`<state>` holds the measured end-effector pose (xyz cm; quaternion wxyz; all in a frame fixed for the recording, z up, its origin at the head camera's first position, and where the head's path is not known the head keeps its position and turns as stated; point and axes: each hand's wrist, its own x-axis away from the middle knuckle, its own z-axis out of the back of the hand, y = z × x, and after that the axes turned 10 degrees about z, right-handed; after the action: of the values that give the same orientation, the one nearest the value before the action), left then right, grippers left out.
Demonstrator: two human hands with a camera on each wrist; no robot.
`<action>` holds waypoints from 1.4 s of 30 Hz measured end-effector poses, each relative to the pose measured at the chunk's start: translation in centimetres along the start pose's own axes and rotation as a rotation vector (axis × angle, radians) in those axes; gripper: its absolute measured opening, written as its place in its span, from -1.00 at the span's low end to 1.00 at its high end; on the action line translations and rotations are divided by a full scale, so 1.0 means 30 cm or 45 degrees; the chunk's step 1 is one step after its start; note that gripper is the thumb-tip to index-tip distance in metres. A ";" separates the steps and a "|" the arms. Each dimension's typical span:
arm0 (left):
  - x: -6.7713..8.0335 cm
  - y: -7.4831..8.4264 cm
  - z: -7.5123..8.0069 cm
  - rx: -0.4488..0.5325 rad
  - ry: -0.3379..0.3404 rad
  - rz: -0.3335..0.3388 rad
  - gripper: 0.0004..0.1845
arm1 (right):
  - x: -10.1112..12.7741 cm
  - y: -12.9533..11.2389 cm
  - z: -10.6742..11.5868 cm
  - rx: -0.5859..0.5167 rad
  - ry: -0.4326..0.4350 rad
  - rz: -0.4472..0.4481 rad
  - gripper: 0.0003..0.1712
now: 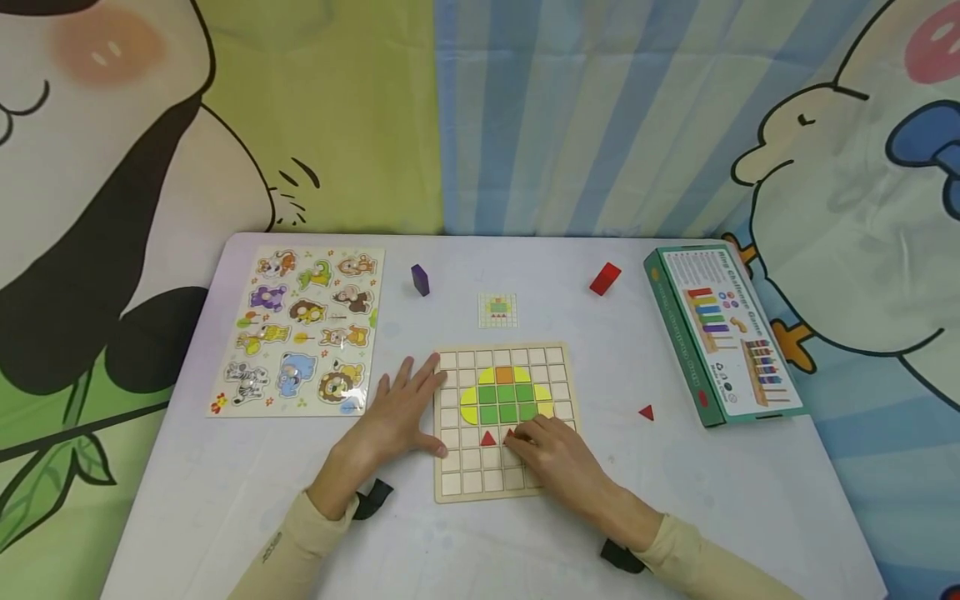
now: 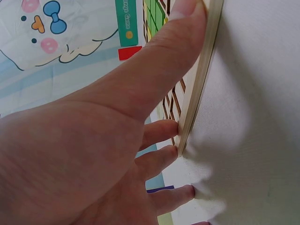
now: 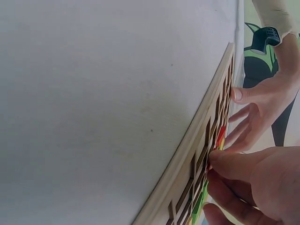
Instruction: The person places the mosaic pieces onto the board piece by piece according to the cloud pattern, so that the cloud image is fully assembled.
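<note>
A wooden grid board (image 1: 441, 492) lies on the white table. On it sit several green squares (image 1: 506, 403), yellow rounded pieces (image 1: 468, 404), an orange square (image 1: 505, 375) and a red triangle (image 1: 488, 439). My left hand (image 1: 393, 417) is spread along the board's left side, its thumb (image 2: 164, 51) and fingertips touching the edge. Thumb and index finger of my right hand (image 1: 558, 458) pinch a second red triangle (image 1: 509, 433) low over the grid, just right of the first; most of it is hidden by the fingers. Another red triangle (image 1: 647, 412) lies alone to the right of the board.
Behind the board is a small pattern card (image 1: 483, 321). An animal sticker sheet (image 1: 292, 358) lies at the left, a green game box (image 1: 678, 350) at the right. A purple block (image 1: 420, 281) and a red block (image 1: 605, 279) stand toward the back edge.
</note>
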<state>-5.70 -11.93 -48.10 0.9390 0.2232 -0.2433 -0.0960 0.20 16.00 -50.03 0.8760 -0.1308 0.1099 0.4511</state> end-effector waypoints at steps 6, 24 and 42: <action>0.000 -0.004 -0.004 0.006 0.002 0.001 0.29 | 0.043 0.042 0.036 -0.075 0.073 -0.084 -0.75; -0.002 -0.007 -0.010 0.002 0.012 -0.006 0.30 | 0.348 0.258 0.143 0.180 0.128 -0.635 -0.70; -0.001 -0.007 -0.010 0.005 0.022 -0.016 0.29 | 0.394 0.261 0.154 0.168 0.223 -0.743 -0.78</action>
<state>-5.60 -12.00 -48.47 0.9400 0.2274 -0.2342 -0.0993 0.87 30.90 -50.36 0.9623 -0.1382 0.1719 0.1594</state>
